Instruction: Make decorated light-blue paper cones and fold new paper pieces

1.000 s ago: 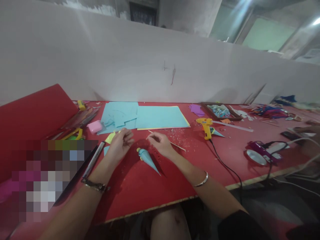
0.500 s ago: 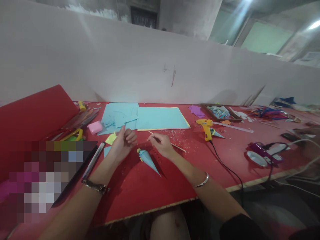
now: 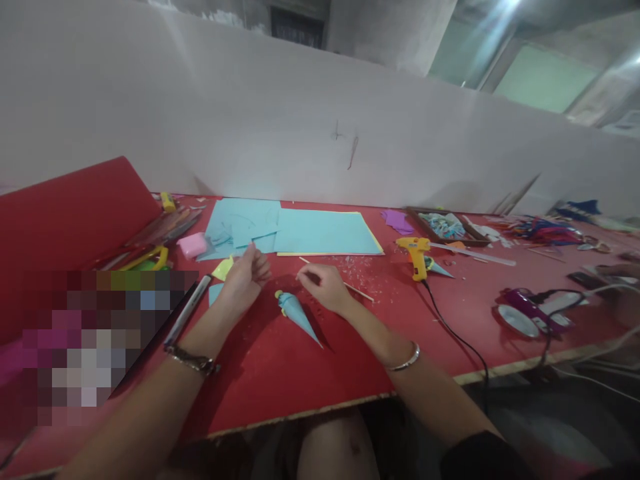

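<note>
A blue paper cone (image 3: 300,320) with small yellow pieces at its wide end lies on the red table (image 3: 280,387), between my hands and touched by neither. My left hand (image 3: 245,277) is raised to its left, fingers curled; anything between them is too small to make out. On the other side, my right hand (image 3: 323,287) has its thumb and fingers pinched together, and what they hold, if anything, cannot be seen. A thin wooden stick (image 3: 360,292) passes behind the right hand. Light blue sheets (image 3: 325,232) lie beyond both hands.
At the right are a yellow glue gun (image 3: 415,257) with its cord, a second cone (image 3: 439,269), a tray of scraps (image 3: 445,227) and a purple device (image 3: 530,310). A marker (image 3: 187,312), a pink case (image 3: 193,246) and a red board (image 3: 75,220) stand left.
The view has shifted slightly. My left hand has turned a little and its fingers are somewhat less spread from the thumb; my right hand stays almost where it was.
</note>
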Demonstrator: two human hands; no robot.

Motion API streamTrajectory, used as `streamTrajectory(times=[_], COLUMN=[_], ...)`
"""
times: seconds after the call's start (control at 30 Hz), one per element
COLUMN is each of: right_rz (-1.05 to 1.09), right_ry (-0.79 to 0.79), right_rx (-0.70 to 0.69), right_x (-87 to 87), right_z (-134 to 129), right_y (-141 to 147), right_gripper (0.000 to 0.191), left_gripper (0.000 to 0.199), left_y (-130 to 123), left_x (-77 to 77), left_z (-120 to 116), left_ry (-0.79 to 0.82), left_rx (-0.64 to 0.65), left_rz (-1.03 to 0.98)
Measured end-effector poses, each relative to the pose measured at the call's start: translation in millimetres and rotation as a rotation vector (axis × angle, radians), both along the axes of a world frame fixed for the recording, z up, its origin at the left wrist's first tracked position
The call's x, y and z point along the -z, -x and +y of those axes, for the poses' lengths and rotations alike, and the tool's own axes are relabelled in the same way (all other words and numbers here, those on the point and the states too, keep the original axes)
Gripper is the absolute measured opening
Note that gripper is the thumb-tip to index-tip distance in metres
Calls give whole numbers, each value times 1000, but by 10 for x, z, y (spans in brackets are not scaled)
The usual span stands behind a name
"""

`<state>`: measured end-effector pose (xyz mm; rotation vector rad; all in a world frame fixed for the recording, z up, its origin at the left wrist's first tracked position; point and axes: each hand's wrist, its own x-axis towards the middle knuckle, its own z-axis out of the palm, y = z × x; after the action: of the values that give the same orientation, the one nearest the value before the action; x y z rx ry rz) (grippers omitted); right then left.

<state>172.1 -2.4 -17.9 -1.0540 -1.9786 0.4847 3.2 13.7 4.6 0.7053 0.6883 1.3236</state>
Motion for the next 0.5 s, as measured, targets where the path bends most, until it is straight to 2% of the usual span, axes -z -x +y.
streamTrajectory(times=[0.07, 0.17, 0.3, 0.4, 0.5], right_rz=[8, 28, 34, 41, 26], right_ry=[10, 19, -3, -21, -34], right_rx=[-21, -33, -30, -46, -51], right_x=[3, 4, -17, -47, -67], right_z=[6, 22, 37, 25, 10], right_y=[-4, -10, -23, -29, -32], right_gripper=[19, 15, 13, 15, 19], left_gripper=[49, 51, 32, 10, 14], left_y=[30, 42, -31, -79, -81], left_x=[3, 12, 39, 56, 67], left_z=[14, 27, 11, -9, -1], left_ry=[-15, -22, 31, -15, -46], left_rx=[39, 65, -39, -100, -116], left_rz=[-4, 39, 179, 208, 190])
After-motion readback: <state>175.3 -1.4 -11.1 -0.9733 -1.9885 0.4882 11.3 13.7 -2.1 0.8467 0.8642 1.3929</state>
